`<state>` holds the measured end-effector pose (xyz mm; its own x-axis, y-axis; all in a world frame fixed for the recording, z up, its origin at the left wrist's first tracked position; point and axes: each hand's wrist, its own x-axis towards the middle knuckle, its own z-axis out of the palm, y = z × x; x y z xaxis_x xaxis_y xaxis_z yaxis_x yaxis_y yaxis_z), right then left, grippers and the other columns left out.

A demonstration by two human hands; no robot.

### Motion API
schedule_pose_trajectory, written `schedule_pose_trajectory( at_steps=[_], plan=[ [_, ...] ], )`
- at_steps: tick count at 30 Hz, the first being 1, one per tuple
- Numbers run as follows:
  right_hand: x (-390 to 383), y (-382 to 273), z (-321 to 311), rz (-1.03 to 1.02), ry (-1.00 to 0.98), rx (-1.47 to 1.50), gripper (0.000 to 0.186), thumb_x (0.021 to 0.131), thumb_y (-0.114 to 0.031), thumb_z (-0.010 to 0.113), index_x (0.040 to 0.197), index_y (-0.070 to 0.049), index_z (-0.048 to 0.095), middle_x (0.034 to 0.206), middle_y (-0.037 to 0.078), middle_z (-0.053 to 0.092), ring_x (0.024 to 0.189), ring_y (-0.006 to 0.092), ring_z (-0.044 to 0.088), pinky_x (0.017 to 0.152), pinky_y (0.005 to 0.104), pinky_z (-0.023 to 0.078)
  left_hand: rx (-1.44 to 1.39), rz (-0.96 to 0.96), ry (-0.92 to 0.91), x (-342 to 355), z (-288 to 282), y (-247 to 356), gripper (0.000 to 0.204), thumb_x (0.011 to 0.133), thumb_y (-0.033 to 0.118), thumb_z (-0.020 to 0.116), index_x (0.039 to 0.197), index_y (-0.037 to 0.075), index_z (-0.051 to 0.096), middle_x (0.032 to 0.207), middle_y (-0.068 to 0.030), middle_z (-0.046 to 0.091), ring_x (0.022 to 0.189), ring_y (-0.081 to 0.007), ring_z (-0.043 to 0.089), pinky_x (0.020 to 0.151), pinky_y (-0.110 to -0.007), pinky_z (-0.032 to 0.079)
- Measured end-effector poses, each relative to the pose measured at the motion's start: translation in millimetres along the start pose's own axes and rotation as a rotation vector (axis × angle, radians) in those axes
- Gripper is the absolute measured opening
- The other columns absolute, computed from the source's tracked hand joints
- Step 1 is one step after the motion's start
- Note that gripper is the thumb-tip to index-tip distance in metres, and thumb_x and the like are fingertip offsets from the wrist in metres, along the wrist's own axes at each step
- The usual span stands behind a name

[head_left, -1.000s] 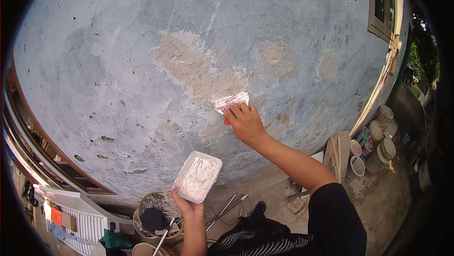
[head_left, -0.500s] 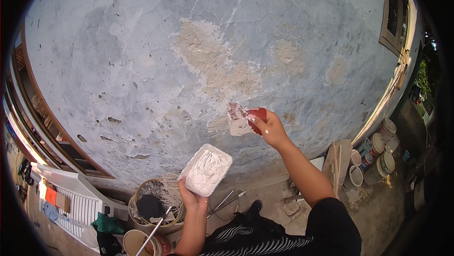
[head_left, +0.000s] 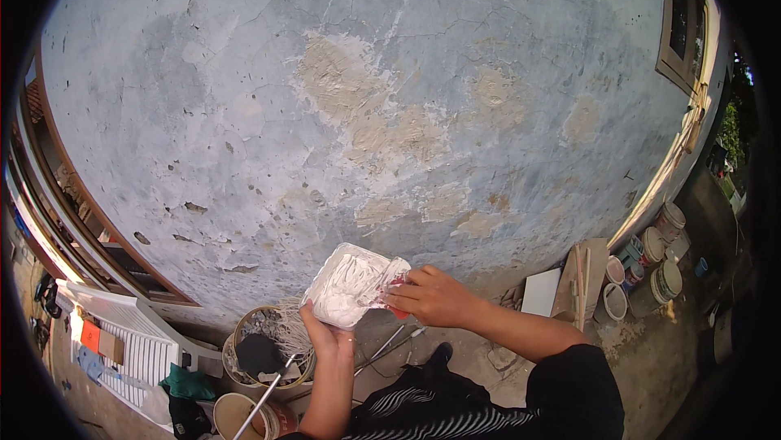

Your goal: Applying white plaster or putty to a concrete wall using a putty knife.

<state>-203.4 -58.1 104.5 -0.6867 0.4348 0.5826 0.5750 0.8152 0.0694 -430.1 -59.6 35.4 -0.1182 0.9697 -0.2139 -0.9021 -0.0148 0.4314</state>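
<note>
My left hand [head_left: 328, 336] grips a white tub [head_left: 324, 273] from below at its near left corner. Thick off-white filler paste [head_left: 355, 276] fills the tub, its surface ridged. At the tub's right rim, my right hand [head_left: 435, 298] is closed on a red putty knife [head_left: 397, 311], whose blade is coated with paste and mostly hidden against the rim. Ahead stands a cracked blue-grey wall [head_left: 228, 74]. Several beige patches of filler [head_left: 346, 82] spread over its middle, with smaller ones lower down.
Below the wall at left, a bucket of rubble [head_left: 260, 353] stands by a pail [head_left: 236, 416] with a pole [head_left: 267, 395] across it. A white slatted bench [head_left: 134, 334] is farther left. Boards [head_left: 579, 281] and several paint buckets [head_left: 610, 302] stand at right.
My right hand has brought the putty knife down from the wall to the tub's right rim. A beige patch now shows on the wall where the knife was. My left hand has barely moved.
</note>
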Motion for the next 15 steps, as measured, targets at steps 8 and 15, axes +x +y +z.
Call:
schedule_pose_trajectory(
  at_steps=[8,15],
  plan=[
    [-6.5,19.1,-19.8,-0.022,-0.119,0.108,0.032,0.077,-0.011,0.065,0.108,-0.016,0.07,0.096,-0.006,0.067,0.09,0.0171,0.056,0.075,0.0323,0.042,-0.059,-0.043,0.025,11.0,-5.6,-8.0,0.057,0.096,0.037,0.043,0.14,-0.001,0.043,0.142,-0.0186,0.049,0.129,-0.0335,0.05,0.107,-0.051,0.044],
    [-6.0,61.3,-53.8,0.137,-0.14,0.091,0.033,0.074,-0.006,0.068,0.106,-0.015,0.07,0.099,-0.004,0.068,0.086,0.0196,0.057,0.075,0.0336,0.046,-0.097,0.017,0.06,16.7,-5.6,-3.0,0.061,0.095,0.037,0.042,0.144,0.0,0.039,0.144,-0.0192,0.047,0.129,-0.0366,0.05,0.106,-0.053,0.044]
  ],
)
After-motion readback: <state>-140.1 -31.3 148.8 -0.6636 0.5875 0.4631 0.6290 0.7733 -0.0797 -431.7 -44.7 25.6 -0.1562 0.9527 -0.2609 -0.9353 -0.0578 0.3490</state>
